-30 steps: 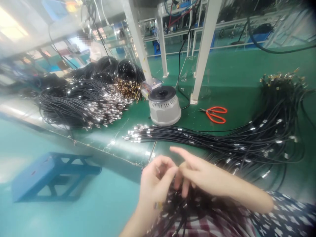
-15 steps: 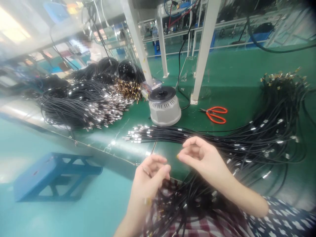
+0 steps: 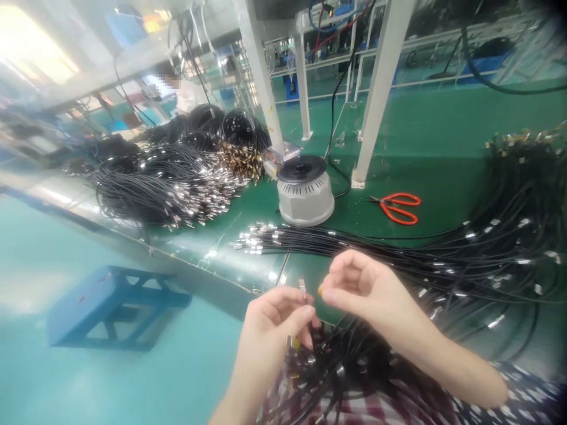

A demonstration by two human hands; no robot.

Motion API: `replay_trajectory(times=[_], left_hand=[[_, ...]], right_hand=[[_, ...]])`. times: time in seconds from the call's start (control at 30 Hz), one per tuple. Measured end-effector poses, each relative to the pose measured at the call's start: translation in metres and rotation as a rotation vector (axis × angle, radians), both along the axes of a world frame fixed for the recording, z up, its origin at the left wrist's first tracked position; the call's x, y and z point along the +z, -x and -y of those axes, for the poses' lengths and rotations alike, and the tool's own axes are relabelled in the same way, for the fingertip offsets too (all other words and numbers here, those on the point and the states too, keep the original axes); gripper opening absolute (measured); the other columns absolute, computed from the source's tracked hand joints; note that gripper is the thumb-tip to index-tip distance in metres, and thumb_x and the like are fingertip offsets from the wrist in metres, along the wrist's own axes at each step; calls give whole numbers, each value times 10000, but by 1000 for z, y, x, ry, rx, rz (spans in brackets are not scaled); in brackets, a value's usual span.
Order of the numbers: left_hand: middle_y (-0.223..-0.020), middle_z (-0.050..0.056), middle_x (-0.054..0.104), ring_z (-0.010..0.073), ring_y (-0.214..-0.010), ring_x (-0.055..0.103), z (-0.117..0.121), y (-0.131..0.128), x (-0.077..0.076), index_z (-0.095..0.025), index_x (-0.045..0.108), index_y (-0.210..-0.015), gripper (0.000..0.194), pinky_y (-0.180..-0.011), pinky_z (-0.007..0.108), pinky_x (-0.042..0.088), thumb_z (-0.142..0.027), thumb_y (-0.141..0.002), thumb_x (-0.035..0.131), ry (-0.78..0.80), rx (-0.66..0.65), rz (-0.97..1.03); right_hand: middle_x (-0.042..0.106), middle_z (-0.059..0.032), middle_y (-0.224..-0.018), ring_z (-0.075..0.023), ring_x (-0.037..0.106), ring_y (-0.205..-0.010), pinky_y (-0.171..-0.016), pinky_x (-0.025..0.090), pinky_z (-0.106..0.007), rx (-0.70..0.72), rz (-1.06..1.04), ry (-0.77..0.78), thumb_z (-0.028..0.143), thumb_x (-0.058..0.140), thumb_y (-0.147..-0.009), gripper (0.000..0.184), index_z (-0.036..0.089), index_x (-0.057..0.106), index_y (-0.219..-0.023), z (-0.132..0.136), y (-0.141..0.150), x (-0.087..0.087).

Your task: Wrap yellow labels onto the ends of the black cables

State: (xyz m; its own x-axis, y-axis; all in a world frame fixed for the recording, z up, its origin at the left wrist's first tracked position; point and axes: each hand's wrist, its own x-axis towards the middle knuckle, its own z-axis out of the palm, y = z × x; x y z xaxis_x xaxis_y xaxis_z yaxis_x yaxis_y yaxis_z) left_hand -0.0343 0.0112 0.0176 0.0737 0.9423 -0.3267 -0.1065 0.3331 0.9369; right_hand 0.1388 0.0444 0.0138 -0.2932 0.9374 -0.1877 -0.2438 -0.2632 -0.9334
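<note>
My left hand (image 3: 277,321) is closed, its thumb and fingers pinching a cable end with a small silvery connector (image 3: 302,286) that points up. Just to the right of it, my right hand (image 3: 365,283) is closed in a pinch on a small yellow-orange piece (image 3: 321,290), too small to identify. A narrow gap separates the two hands. Below them, a bunch of black cables (image 3: 345,360) with metal ends lies across my lap, partly covered by my right forearm. Another metal-and-yellow end shows beside my left thumb.
On the green table (image 3: 438,183) lie a long cable bundle (image 3: 305,239), orange-handled scissors-like cutters (image 3: 398,206) and large cable piles (image 3: 163,183) at left. A grey round device (image 3: 305,195) stands near the white posts (image 3: 381,100). A blue stool (image 3: 110,301) stands on the floor; a person is behind.
My hands have drawn apart from where they met a second ago. The silvery connector now rises above my left fingers. The view has shifted slightly left.
</note>
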Motion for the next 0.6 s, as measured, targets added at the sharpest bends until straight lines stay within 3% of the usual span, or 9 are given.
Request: replay_trajectory(times=[0.17,0.37,0.6], left_hand=[[-573,-21,664,78,-420,535,4,-11,1,-150,641,-758,103,-443,189,432,-187,-739,736,-39,119,-117],[-531,-58,622,89,-418,532,5,-14,4,-178,681,-912,191,-438,198,429,-176,-726,724,-67,125,-174],[-526,-66,597,94,-419,533,8,-14,1,-196,710,-925,204,-451,215,434,-176,-722,720,-127,120,-265]], right_hand=[[686,39,-707,-122,645,-651,-659,495,-248,4,69,1,150,782,-671,303,203,517,-809,1,4,5],[688,35,-680,-128,641,-631,-642,486,-255,-25,122,-11,173,796,-654,322,206,499,-773,0,5,7],[687,41,-667,-133,641,-624,-628,483,-252,-52,117,-7,192,817,-644,356,211,504,-814,0,6,7]])
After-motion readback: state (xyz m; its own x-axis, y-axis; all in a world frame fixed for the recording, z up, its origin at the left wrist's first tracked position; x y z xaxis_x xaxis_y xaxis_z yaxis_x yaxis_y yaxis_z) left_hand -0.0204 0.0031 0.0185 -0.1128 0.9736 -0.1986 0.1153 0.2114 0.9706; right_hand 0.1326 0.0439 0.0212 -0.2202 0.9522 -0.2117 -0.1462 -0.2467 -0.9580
